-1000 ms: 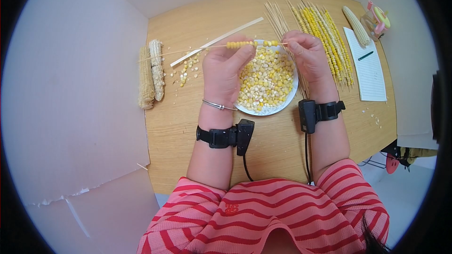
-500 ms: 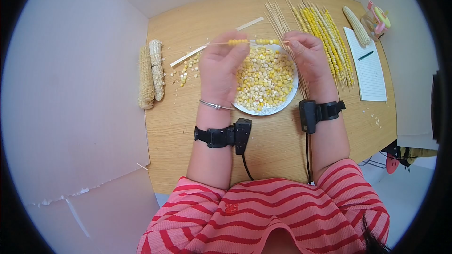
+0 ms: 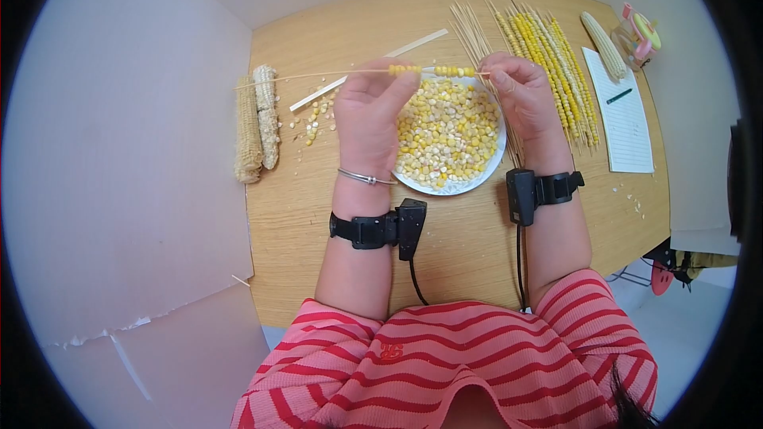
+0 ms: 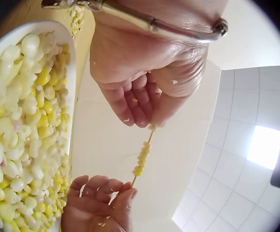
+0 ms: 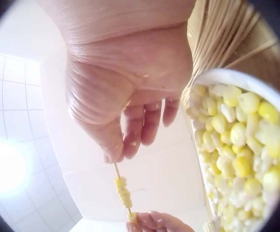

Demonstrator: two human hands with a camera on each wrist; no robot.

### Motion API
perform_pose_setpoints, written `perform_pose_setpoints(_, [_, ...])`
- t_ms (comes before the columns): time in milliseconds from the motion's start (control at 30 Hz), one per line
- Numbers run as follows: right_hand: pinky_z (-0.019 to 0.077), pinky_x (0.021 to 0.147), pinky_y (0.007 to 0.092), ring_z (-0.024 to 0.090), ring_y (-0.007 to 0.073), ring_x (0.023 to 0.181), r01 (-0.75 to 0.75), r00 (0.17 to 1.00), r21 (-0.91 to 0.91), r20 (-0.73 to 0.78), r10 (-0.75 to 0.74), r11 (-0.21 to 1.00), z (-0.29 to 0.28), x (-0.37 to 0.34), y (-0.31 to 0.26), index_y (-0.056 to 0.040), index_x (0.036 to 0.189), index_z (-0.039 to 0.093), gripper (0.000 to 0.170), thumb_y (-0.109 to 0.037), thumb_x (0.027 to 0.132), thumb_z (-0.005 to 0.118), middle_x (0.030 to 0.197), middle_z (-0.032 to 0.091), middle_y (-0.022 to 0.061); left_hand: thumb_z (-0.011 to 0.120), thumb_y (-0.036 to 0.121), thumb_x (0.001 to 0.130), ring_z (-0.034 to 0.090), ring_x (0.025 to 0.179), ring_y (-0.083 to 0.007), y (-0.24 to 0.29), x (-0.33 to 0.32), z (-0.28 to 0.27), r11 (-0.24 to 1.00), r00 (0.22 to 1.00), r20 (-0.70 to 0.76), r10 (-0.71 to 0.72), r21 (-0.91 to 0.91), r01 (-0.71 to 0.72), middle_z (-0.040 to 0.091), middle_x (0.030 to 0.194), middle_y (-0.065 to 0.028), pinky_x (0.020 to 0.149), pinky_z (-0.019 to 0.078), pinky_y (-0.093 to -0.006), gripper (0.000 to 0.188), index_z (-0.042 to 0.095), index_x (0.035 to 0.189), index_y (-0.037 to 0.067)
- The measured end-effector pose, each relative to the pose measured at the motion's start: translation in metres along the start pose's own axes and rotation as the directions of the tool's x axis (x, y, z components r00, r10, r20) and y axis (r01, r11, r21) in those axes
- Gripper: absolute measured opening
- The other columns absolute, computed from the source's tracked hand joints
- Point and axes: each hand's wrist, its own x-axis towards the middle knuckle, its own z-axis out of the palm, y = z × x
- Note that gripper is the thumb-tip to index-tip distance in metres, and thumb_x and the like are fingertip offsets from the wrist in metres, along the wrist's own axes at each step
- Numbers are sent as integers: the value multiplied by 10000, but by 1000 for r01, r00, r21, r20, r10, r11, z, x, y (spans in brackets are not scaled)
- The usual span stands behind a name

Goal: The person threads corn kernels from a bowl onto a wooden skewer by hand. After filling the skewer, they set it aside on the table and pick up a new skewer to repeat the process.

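A thin skewer (image 3: 318, 75) lies level above the plate (image 3: 494, 160) of loose corn kernels (image 3: 449, 131). Yellow kernels are threaded on it in two groups with a short gap between. The left hand (image 3: 369, 111) pinches the skewer at the left group, thumb against fingertips. At the other end the right hand (image 3: 523, 99) pinches the skewer between thumb and finger. In the left wrist view several threaded kernels (image 4: 142, 157) show between the left hand (image 4: 145, 72) and the right hand (image 4: 99, 205). The right wrist view shows the threaded kernels (image 5: 122, 192) below the right hand (image 5: 125, 82).
Stripped cobs (image 3: 247, 127) lie at the left beside scattered kernels (image 3: 312, 123) and a pale strip (image 3: 318, 94). Bare skewers (image 3: 470, 32) and filled skewers (image 3: 548, 63) lie behind and right of the plate. Further right are a cob (image 3: 604, 44), a notepad (image 3: 624, 127), a pen (image 3: 618, 96) and a jar (image 3: 636, 36).
The left hand has shifted slightly left along the skewer. More kernels show in the group nearest the right hand, which has stayed almost in place.
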Motion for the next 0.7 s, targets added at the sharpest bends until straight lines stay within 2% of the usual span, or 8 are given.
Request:
perform_pose_setpoints(33, [417,762,256,546,125,806,2,1000,0,6,-2,1000,0,0,0,-19,797,660,73,-75,754,677,856,613,47,615,-43,784,604,864,-175,0,0,1,998,1000,-2,3,57,-3,617,940,-119,812,515,-301,212,552,981,0])
perform_pose_setpoints(167, [417,763,252,546,124,809,-8,1000,-29,21,8,1000,0,0,0,-17,795,660,71,-75,757,674,859,613,49,609,-60,779,600,880,-173,-5,-1,3,998,999,32,-3,64,1,614,951,-121,816,514,-297,237,544,1000,-3])
perform_pose_setpoints(233, [418,758,249,546,121,813,-16,1000,-32,7,16,999,0,0,1,-17,805,661,73,-74,761,671,862,613,48,605,-73,775,596,894,-172,-7,-2,5,999,999,30,-20,-44,22,610,966,-127,822,511,-290,269,536,1026,-4])
perform_pose_setpoints(367, [420,761,249,545,117,816,-27,999,7,-44,27,1000,-2,-1,3,-16,820,661,81,-76,766,669,866,615,45,607,-57,783,592,905,-172,-5,-2,8,999,1000,27,-5,-54,6,606,985,-132,824,508,-294,286,524,1053,-7])
perform_pose_setpoints(467, [424,768,252,549,116,826,-14,1000,14,-28,15,1000,-6,-1,4,-17,840,661,88,-71,771,664,877,620,45,609,-24,798,597,891,-178,2,-1,4,998,1000,-16,-25,-57,24,613,978,-127,824,508,-301,236,544,1025,-10])
perform_pose_setpoints(533, [397,832,290,541,157,893,-16,998,30,-64,18,999,-9,-1,5,-40,846,656,92,-104,781,664,899,612,70,609,9,812,605,870,-186,2,0,-3,997,997,-71,-43,-60,39,625,945,-117,814,510,-306,170,574,977,-9])
perform_pose_setpoints(700, [419,791,259,557,123,847,2,999,54,-38,0,999,-13,0,7,-19,852,661,89,-62,775,657,891,626,51,608,21,818,610,850,-190,0,0,-5,995,998,-13,-66,-77,64,633,921,-113,803,512,-306,117,599,932,-5])
